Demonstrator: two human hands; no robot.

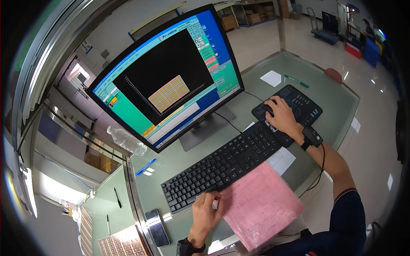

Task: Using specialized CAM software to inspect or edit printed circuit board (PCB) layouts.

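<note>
My right hand point(279, 114) rests over a black computer mouse point(268, 109), its fingers curved around it on a dark printed mouse pad point(308, 104). At the front edge of a black keyboard point(222, 164), my left hand point(207, 213) is closed, fingers curled and thumb drawn in. A small pale patch shows between its thumb and fingers; I cannot tell whether it is a held thing. Beside that hand lies a pink written sheet point(262, 205) under a clear cover. Behind the keyboard, a monitor point(171, 81) displays a yellow grid on black.
A phone point(157, 227) lies left of my left hand. Near the monitor are a blue pen point(145, 167) and a clear plastic bottle point(128, 140). White paper point(271, 78) and a green pen point(297, 81) lie beyond the mouse pad. A black cable point(323, 166) hangs beside my right wrist.
</note>
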